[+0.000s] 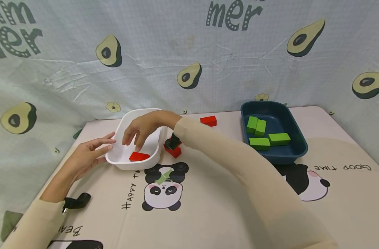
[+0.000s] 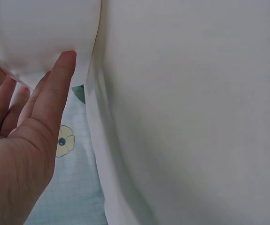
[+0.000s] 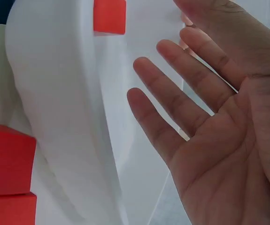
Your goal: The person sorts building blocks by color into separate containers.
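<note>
Avocado pictures (image 1: pixel 189 76) dotted the cloth (image 1: pixel 158 41) behind a pale counter (image 1: pixel 208 197). One right hand (image 1: pixel 145 128) was over a white tub (image 1: pixel 127 166), its fingers loose and spread apart. Inside, a short red block (image 1: pixel 139 157) lay just below the thumb. The left hand (image 1: pixel 86 155) touched the tub's side with nearly straight fingers. More red blocks (image 1: pixel 174 152) sat right beside the tub, with another red block (image 1: pixel 208 121) farther back. Well to the right, a dark blue tub (image 1: pixel 284 160) held four green blocks (image 1: pixel 259 144).

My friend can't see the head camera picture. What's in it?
A person's right hand is over a white tub holding a red block; the left hand touches that tub. Four green blocks lie in a dark-blue tub.
</note>
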`<move>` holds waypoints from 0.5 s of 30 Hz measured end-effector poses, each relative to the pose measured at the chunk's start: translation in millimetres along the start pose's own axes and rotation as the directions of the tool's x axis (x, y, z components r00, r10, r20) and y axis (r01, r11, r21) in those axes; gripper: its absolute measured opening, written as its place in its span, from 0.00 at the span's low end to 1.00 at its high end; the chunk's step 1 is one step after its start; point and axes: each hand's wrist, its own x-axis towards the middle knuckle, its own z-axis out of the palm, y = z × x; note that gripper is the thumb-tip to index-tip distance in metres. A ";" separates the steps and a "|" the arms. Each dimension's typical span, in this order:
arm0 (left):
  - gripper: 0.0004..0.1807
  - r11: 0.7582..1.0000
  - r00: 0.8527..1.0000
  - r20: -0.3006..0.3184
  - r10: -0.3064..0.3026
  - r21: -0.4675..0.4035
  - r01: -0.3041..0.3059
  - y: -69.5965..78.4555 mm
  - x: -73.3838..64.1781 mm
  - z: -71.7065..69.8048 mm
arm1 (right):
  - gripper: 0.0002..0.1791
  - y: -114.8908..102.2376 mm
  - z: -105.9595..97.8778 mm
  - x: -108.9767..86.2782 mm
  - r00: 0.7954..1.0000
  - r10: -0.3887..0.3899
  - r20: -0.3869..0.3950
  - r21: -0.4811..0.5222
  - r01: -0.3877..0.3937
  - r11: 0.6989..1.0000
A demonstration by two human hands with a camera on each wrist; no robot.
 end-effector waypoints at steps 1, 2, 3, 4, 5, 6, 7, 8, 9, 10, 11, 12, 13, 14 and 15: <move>0.26 1.000 1.000 -0.001 -0.001 0.003 0.001 0.2 0.4 0.1 | 0.29 1.0 0.0 -3.2 1.000 -0.009 -0.011 -0.020 0.008 1.000; 0.26 1.000 1.000 -0.001 -0.001 0.006 0.002 0.2 0.7 0.1 | 0.28 1.8 0.2 -6.4 1.000 -0.011 -0.022 -0.032 0.010 0.999; 0.26 1.000 1.000 -0.001 -0.002 0.010 0.002 0.1 0.8 0.0 | 0.28 2.6 0.7 -9.8 0.999 -0.012 -0.035 -0.043 0.010 0.999; 0.26 1.000 1.000 -0.001 -0.003 0.015 0.003 -0.1 0.7 -0.2 | 0.27 3.3 1.3 -13.4 0.999 -0.013 -0.050 -0.050 0.010 0.999; 0.26 1.000 1.000 -0.001 -0.003 0.019 0.003 -0.3 0.7 -0.3 | 0.26 4.3 1.9 -17.3 0.998 -0.019 -0.068 -0.058 0.015 0.998; 0.26 1.000 1.000 -0.002 -0.003 0.024 0.003 -0.5 0.5 -0.4 | 0.26 5.0 2.4 -21.3 0.996 -0.020 -0.086 -0.061 0.015 0.998; 0.25 1.000 1.000 -0.001 0.000 0.027 0.000 -0.8 0.4 -0.4 | 0.25 5.6 3.1 -25.7 0.994 -0.024 -0.108 -0.063 0.017 0.998; 0.25 0.999 1.000 -0.001 0.002 0.032 -0.002 -0.9 0.4 -0.3 | 0.24 6.0 3.4 -30.5 0.991 -0.023 -0.130 -0.061 0.015 0.998; 0.26 0.999 1.000 -0.001 0.002 0.038 -0.002 -1.1 0.4 -0.1 | 0.24 6.8 3.8 -35.6 0.988 -0.026 -0.152 -0.062 0.017 0.998; 0.26 0.999 1.000 -0.002 0.002 0.046 -0.002 -1.2 0.1 -0.1 | 0.23 7.8 4.4 -40.7 0.984 -0.034 -0.175 -0.063 0.024 0.998; 0.26 0.999 1.000 -0.004 0.003 0.049 -0.003 -1.2 0.0 0.0 | 0.23 8.7 5.1 -46.3 0.980 -0.036 -0.194 -0.060 0.024 0.998; 0.26 0.999 1.000 -0.005 0.002 0.053 -0.002 -1.2 -0.2 0.1 | 0.23 9.9 6.2 -51.8 0.977 -0.033 -0.212 -0.057 0.021 0.998; 0.26 0.999 1.000 -0.006 0.002 0.055 -0.002 -1.1 -0.3 0.3 | 0.22 11.5 7.8 -57.5 0.973 -0.031 -0.227 -0.058 0.019 0.998; 0.26 0.999 1.000 -0.008 0.000 0.053 0.001 -0.9 -0.3 0.5 | 0.22 13.4 9.6 -63.3 0.970 -0.025 -0.240 -0.057 0.012 0.998; 0.26 0.999 1.000 -0.008 -0.002 0.051 0.003 -0.8 -0.3 0.6 | 0.22 15.9 11.8 -69.0 0.967 -0.022 -0.253 -0.060 0.007 0.998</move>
